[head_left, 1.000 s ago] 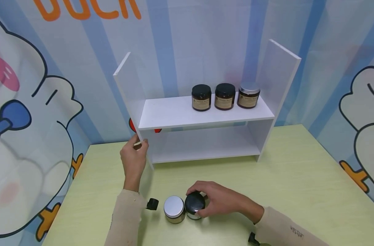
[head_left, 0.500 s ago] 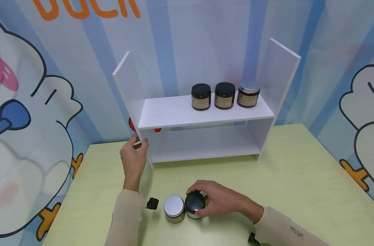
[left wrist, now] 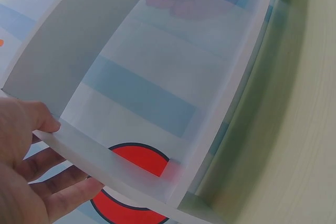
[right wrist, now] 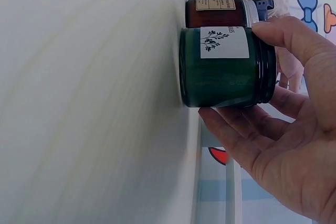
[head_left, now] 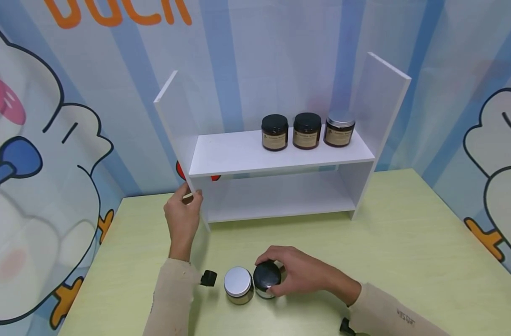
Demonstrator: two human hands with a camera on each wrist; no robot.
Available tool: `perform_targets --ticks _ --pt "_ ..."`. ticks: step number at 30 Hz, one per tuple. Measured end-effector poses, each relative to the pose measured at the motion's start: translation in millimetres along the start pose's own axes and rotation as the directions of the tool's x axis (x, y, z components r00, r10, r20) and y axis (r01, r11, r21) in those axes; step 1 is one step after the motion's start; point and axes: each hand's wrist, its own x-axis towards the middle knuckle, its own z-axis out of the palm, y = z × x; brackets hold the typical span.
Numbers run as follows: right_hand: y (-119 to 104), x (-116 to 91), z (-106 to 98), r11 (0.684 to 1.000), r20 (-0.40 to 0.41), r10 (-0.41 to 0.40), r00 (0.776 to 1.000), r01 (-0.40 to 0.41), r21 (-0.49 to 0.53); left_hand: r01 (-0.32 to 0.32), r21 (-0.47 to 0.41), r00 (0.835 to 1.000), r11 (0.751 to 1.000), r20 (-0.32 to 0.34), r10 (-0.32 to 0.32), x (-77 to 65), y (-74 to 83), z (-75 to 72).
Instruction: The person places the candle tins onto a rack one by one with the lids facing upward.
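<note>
My left hand (head_left: 183,219) pinches the left side panel of a white two-tier shelf (head_left: 238,156), thumb on the inner face and fingers outside; the left wrist view shows the hand (left wrist: 31,156) at that board's edge. Near the front of the table my right hand (head_left: 301,270) grips a jar with a black lid (head_left: 266,276), thumb and fingers around its sides. In the right wrist view this jar (right wrist: 226,77) is green glass with a white plant-print label. Close beside it on the left is a brown jar with a silver lid (head_left: 237,284).
On the upper shelf stand two black-lidded brown jars (head_left: 274,133) (head_left: 307,131) and a silver-lidded one (head_left: 339,129), toward the right panel. The pale green table (head_left: 428,242) reaches back to a blue striped cartoon backdrop (head_left: 276,51).
</note>
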Motion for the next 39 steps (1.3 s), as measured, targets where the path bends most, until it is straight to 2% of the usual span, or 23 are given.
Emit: perform_targets --ticks 13,28,39 --pt "-0.5 -1.2 -2.2 1.000 0.008 -0.005 1.000 0.005 0.024 -0.001 0.002 1.000 1.000 -0.002 0.001 -0.1 -1.2 0.2" --pt "0.2 -1.8 -7.9 0.996 0.028 0.043 0.999 -0.045 0.082 0.008 -0.012 1.000 1.000 0.008 -0.008 1.8 -1.3 0.4" --pt "1.6 -2.0 -7.4 0.993 0.032 0.045 0.998 -0.049 0.112 0.004 0.000 1.000 1.000 0.007 -0.004 0.8 -1.4 0.0"
